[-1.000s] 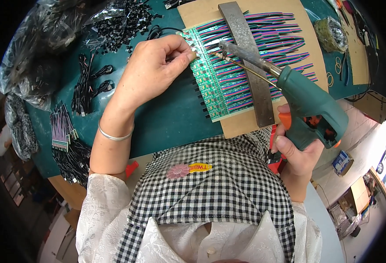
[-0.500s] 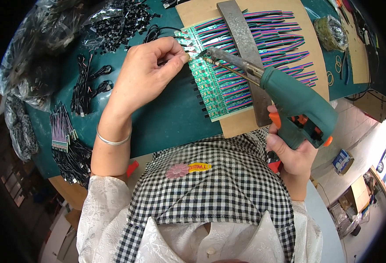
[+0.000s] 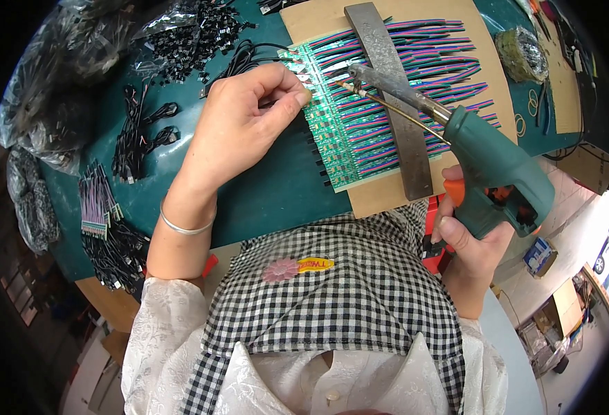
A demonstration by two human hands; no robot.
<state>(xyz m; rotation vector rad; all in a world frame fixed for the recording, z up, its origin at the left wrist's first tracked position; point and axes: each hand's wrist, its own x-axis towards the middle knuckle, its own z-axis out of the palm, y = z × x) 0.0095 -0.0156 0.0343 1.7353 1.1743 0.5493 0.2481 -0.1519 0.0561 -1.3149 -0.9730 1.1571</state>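
Note:
My right hand (image 3: 474, 250) is wrapped round the handle of a green soldering gun (image 3: 502, 162) with an orange trigger. Its metal tip and thin feed tube point left, over the wires at the board's edge. Under the tip lies a panel of green circuit boards (image 3: 333, 149), with rows of coloured wires (image 3: 443, 63) running off to the right. At the panel's left edge my left hand (image 3: 246, 124) is closed in a pinch. What its fingers hold is mostly hidden. Across the wires rests a flat grey metal bar (image 3: 391, 79).
A cardboard sheet (image 3: 491, 62) lies under the panel on the green table (image 3: 249, 207). Black cables (image 3: 135, 131), a pile of small black connectors (image 3: 197, 41) and plastic bags (image 3: 48, 90) occupy the left. A tape-like roll (image 3: 521, 54) stands at the far right.
The soldering gun has drawn back to the right, its tip away from my left fingers. My left hand has shifted slightly right along the panel's edge.

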